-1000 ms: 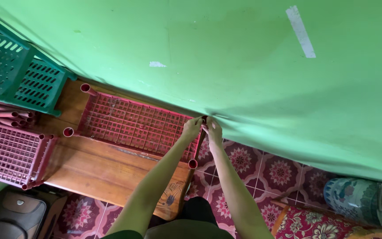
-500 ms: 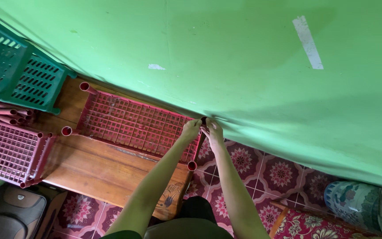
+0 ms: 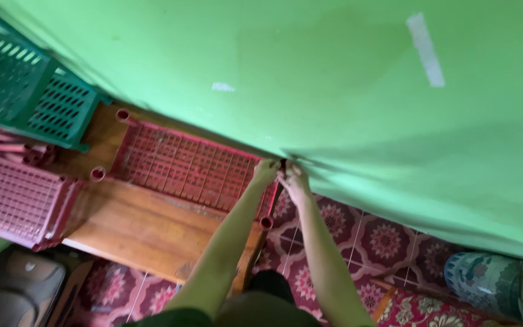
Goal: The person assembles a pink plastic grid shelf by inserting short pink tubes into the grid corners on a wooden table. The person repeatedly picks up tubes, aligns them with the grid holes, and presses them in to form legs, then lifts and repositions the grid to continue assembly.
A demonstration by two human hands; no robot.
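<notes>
Head view showed your left hand (image 3: 266, 172) and right hand (image 3: 293, 180) pinched together at the red shelf panel's (image 3: 192, 166) corner post (image 3: 283, 163) — against the green wall (image 3: 334, 79). Each grip was closed on that post.

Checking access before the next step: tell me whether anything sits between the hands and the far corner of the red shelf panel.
Nothing visible does. The left hand and right hand are both already at the corner of the red shelf panel, against the green wall.

A red plastic lattice shelf panel (image 3: 189, 169) is lying flat on a wooden bench, its far long edge running along the green wall — open round sockets showing at its corners, and the corner nearest the two hands sitting right at the bench's end
</notes>
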